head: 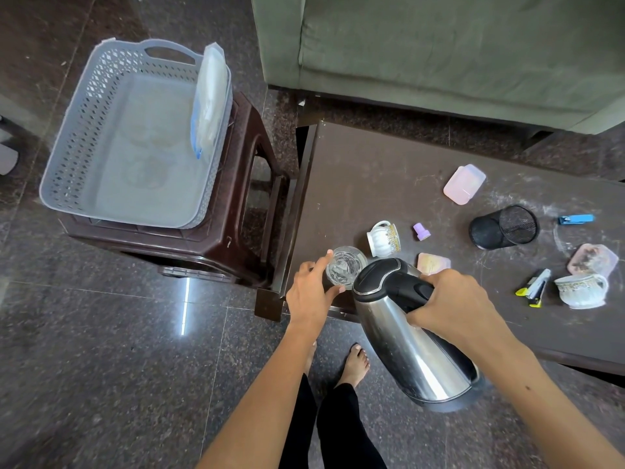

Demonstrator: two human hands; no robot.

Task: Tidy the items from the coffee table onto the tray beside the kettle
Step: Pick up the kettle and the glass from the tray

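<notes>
The right hand [453, 302] grips the black handle of the tilted steel kettle [406, 340]; the left hand's [309, 292] fingers [326, 260] clasp a clear drinking glass [345, 265] on the dark brown table [372, 177].

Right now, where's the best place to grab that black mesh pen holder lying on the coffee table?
The black mesh pen holder lies on its side, open mouth facing right. Probably best to come from above and wrap the fingers across its round body near the middle; the mesh wall offers grip, and the table around it is bare enough for fingertips.
</notes>
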